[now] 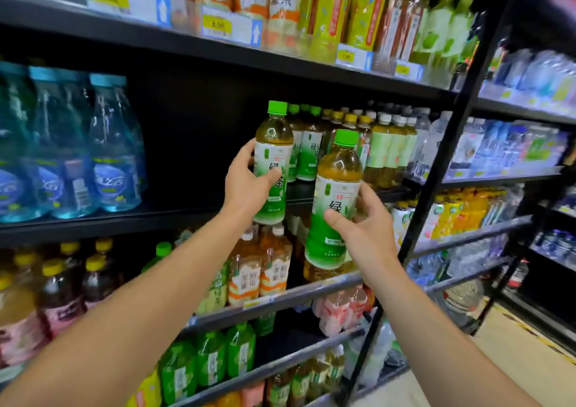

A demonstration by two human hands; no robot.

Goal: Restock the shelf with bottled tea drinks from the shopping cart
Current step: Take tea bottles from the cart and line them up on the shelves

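1. Before the black middle shelf (103,219), both arms reach forward, each hand carrying one green-capped tea bottle upright.
2. Left hand (249,185) wraps around the label of the left tea bottle (274,157), thumb across the front and fingers behind; this bottle is lifted above the middle shelf's front edge, just left of the row of green tea bottles (307,144) already standing on that shelf.
3. Right hand (363,232) grips the right tea bottle (335,200) around its lower label, thumb on the front and fingers curled at the far side; this bottle hangs in front of the middle shelf's edge, lower and nearer the camera than the other one.
4. Far left on the middle shelf stand blue water bottles (71,147), with a dark bare stretch between them and the tea row.
5. Above the middle shelf, yellow price tags (218,25) line the next board's edge.
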